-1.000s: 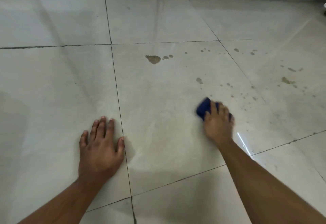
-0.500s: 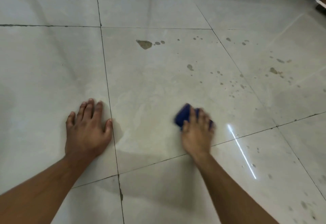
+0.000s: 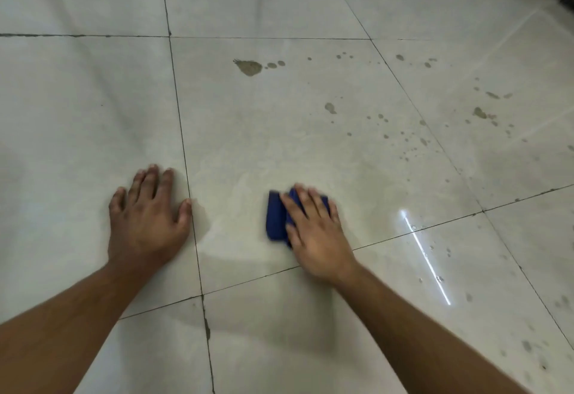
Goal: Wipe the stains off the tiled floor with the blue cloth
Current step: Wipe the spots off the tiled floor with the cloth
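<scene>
Head view shows us kneeling over the tiled floor (image 3: 93,114), with our right hand (image 3: 313,232) pressed flat on the blue cloth (image 3: 275,219), fingers (image 3: 306,199) spread apart and laid over it, not curled round it. The cloth sits bunched on the central tile, just above the grout line (image 3: 403,235) that runs beneath our wrist. Our left hand (image 3: 147,216) is planted palm-down on the floor, fingers splayed, holding nothing, its thumb touching the vertical grout line.

We judge the task partly done. The patch around the cloth looks smeared and damp but free of spots, so the near part of that tile seems wiped. Plenty is left: a large brown stain (image 3: 249,67) with small drops beside it lies well beyond the cloth, a scatter of speckles (image 3: 403,139) spreads to the right, and more marks (image 3: 480,112) dot the next tile over. Faint spots also show at the lower right.

The floor is pale, glossy tile with dark grout; a bright streak of reflected light (image 3: 425,257) lies right of our hand.
</scene>
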